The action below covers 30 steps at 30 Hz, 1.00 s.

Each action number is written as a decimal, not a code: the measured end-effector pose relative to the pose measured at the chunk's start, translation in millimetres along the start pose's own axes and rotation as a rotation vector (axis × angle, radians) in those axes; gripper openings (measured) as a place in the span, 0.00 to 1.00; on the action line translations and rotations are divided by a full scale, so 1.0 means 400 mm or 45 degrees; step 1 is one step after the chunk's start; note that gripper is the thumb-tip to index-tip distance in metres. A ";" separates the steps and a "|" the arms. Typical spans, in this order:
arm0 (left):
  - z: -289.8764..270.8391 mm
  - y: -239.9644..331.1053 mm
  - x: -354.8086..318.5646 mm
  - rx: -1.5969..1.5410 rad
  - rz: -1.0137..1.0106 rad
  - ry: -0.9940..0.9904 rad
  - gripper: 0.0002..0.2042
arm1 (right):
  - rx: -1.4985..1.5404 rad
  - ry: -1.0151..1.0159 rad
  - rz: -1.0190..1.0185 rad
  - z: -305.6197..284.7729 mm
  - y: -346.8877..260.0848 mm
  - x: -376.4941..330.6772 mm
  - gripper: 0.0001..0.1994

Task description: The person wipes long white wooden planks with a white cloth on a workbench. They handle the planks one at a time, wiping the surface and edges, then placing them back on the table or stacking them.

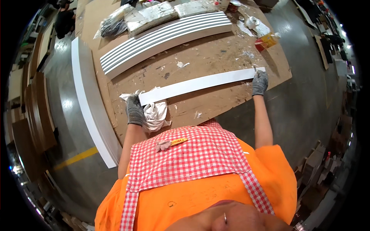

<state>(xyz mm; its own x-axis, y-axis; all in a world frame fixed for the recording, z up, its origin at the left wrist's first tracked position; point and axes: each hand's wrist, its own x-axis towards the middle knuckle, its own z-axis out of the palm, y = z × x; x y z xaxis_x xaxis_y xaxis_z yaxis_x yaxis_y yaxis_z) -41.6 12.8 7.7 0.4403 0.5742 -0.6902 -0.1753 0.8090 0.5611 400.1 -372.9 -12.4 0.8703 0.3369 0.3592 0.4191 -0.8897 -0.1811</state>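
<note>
A long, thin white board strip point(200, 82) lies flat across the brown particle-board workbench point(216, 54). It is clamped at its near end by the grey-gloved left hand point(135, 109), over a crumpled white rag point(156, 113), and at its far end by the grey-gloved right hand point(260, 82). The strip is judged light, stiff but springy and smooth-faced, so holding at both ends suits it.

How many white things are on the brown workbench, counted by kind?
Long white strip, held at its ends by the left hand and right hand: 1
White cloth under its left end: 1
White ribbed panel: 1
White tape roll: 1
Total: 4, all on the workbench.
</note>
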 end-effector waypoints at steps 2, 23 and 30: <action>-0.061 -0.004 0.034 -0.154 0.043 -0.252 0.19 | 0.170 -0.115 -0.111 -0.026 -0.185 -0.064 0.08; -0.025 -0.022 0.006 -0.226 0.077 -0.073 0.17 | 0.933 -0.458 0.342 -0.014 -0.399 -0.139 0.10; -0.042 -0.045 0.017 -0.074 0.166 -0.018 0.16 | 1.219 -0.400 0.589 0.010 -0.423 -0.185 0.11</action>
<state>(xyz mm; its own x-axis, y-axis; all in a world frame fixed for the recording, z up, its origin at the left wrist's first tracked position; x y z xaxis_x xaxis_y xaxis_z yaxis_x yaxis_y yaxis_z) -50.2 4.3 -14.8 0.4232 0.6732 -0.6064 -0.2826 0.7339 0.6176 265.8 -246.2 -12.1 0.9645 0.2173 -0.1497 -0.0549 -0.3897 -0.9193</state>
